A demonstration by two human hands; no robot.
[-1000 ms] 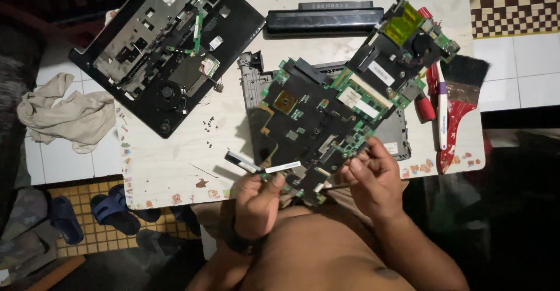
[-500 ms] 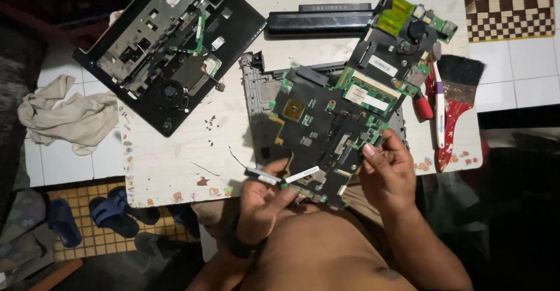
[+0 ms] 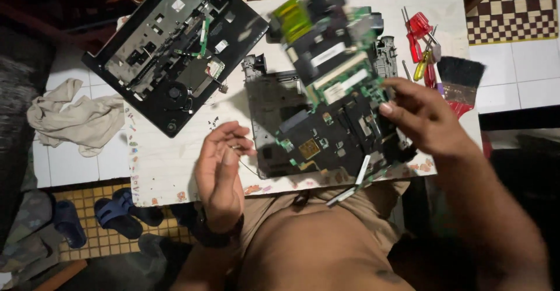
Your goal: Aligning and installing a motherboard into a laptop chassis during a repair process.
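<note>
My right hand (image 3: 424,115) grips the right edge of a green and black laptop motherboard (image 3: 332,87) and holds it lifted and tilted above a dark laptop base shell (image 3: 271,113) on the small white table (image 3: 169,162). The board is blurred by motion. My left hand (image 3: 220,162) hovers just left of the base shell, fingers loosely spread, holding nothing. Thin flat ribbon cables (image 3: 350,186) hang from the board's near edge.
A black laptop palm-rest frame (image 3: 175,46) lies at the table's far left. Red and yellow screwdrivers (image 3: 421,43) and a black-bristled brush (image 3: 459,81) lie at the right. A crumpled cloth (image 3: 73,119) and blue sandals (image 3: 105,215) rest on the tiled floor.
The motherboard has been lifted off the base shell and swung up by my right hand. My left hand let go of the board's near edge and opened.
</note>
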